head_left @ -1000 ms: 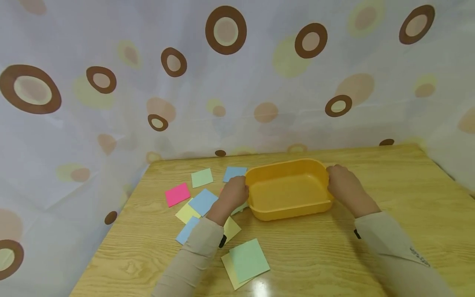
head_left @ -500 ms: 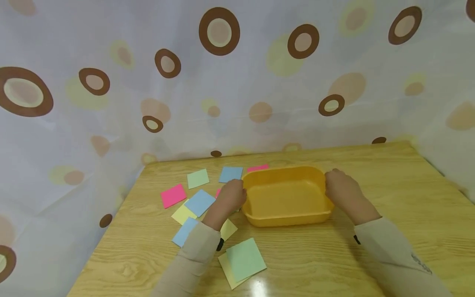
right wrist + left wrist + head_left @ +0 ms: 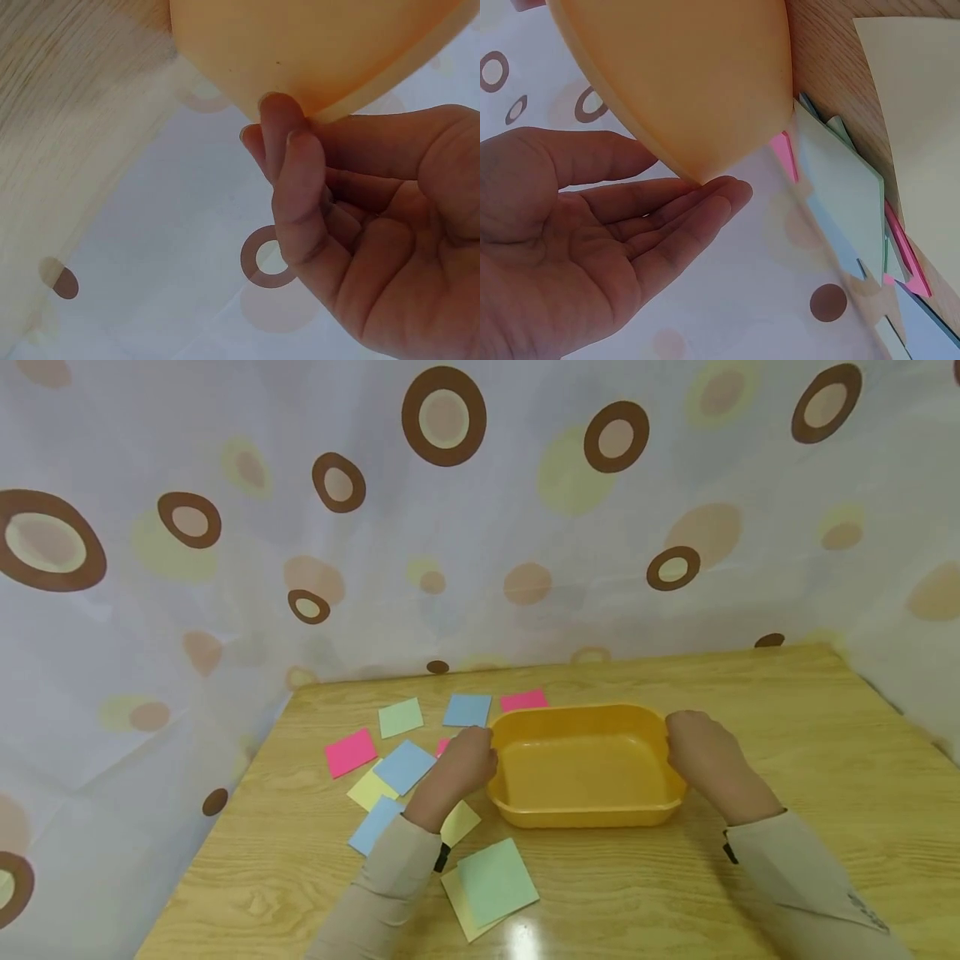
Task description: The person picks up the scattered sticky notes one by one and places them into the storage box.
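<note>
As you grip a yellow tray [image 3: 588, 768] over the wooden table [image 3: 622, 893], the head view shows your left hand [image 3: 461, 766] and right hand [image 3: 707, 760] closed on its opposite ends, just right of scattered paper squares [image 3: 405, 767], with a light green square [image 3: 498, 883] overlapping a pale yellow one [image 3: 462, 910] nearer you. In the left wrist view, your thumb and fingers pinch the tray's edge beside green, pink and blue squares. In the right wrist view, your thumb and curled fingers pinch the other end before a circle-patterned cloth [image 3: 180, 247].
</note>
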`<state>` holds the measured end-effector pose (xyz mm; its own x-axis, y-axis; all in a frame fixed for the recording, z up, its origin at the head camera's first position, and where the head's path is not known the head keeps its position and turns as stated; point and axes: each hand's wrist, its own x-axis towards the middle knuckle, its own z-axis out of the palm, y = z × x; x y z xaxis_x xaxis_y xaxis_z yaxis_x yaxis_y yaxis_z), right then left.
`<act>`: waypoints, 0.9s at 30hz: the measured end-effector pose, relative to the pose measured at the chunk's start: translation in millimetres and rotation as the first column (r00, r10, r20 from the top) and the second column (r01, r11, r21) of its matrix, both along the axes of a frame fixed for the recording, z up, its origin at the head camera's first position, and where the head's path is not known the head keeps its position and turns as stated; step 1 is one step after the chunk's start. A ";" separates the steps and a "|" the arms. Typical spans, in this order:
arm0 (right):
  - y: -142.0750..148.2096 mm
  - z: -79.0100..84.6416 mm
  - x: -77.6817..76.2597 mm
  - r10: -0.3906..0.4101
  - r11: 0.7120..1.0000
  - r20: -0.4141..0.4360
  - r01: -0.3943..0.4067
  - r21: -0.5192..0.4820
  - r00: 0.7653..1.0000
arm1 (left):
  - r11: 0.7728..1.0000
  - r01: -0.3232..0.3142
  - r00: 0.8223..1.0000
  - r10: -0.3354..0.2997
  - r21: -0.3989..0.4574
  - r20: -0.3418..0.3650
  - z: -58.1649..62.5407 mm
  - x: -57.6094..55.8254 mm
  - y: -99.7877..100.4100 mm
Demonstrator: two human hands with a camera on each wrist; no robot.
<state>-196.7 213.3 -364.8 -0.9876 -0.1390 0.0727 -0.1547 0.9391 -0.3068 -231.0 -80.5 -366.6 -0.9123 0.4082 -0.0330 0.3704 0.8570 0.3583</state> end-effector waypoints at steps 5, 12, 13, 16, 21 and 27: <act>3.7 0.1 1.2 0.006 1.000 0.027 -0.005 -0.028 1.000 | 0.999 0.038 0.999 -0.038 0.014 -0.017 2.8 5.5 -4.7; 13.2 2.9 2.6 0.001 0.997 0.083 0.005 -0.071 0.997 | 0.987 0.127 0.992 -0.127 0.096 -0.008 8.7 6.1 -10.8; 14.4 3.1 2.6 0.003 0.997 0.090 0.004 -0.073 0.996 | 0.986 0.135 0.991 -0.136 0.102 -0.005 8.9 5.1 -11.6; 17.4 3.6 2.0 0.011 0.997 0.115 -0.001 -0.083 0.993 | 0.980 0.155 0.987 -0.158 0.123 0.009 8.5 1.4 -15.1; 16.8 5.5 -0.8 0.043 0.995 0.143 -0.029 -0.096 0.989 | 0.989 0.063 0.994 -0.075 0.133 0.083 11.3 3.0 -28.4; 10.0 5.3 -4.0 0.070 0.992 0.195 -0.049 -0.113 0.978 | 1.000 -0.005 0.999 0.005 0.006 0.051 14.1 32.3 -45.5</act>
<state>-200.7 223.3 -359.5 -0.9741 -0.2000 -0.1058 -0.1355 0.8901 -0.4351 -198.7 -126.0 -352.5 -0.9115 0.4040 -0.0771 0.3473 0.8564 0.3820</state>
